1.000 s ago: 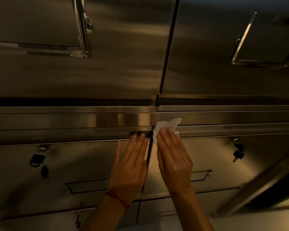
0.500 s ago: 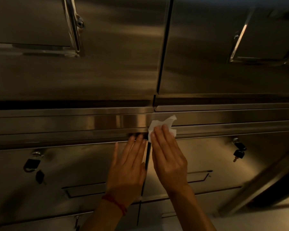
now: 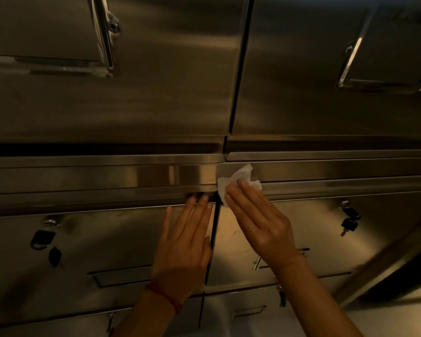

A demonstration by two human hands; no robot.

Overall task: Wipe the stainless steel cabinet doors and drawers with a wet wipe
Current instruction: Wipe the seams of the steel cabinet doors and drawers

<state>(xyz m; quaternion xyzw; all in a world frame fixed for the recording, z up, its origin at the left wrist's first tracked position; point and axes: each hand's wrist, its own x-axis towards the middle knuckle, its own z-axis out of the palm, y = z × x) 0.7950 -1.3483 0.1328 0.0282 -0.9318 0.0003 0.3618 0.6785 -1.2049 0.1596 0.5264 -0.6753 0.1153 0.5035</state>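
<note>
My right hand (image 3: 260, 222) presses a crumpled white wet wipe (image 3: 238, 181) under straight fingers (image 3: 243, 190) onto the steel drawer (image 3: 326, 229); my left hand (image 3: 182, 249) rests flat, fingers straight.

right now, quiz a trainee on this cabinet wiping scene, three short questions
1. Which hand presses the wipe to the steel?
2. True or false: the left hand lies flat on the left drawer.
3. The keys on the right drawer hang: A) in its lock B) on the upper door handle C) from the wrist.

Key: 1. the right hand; 2. true; 3. A
</note>
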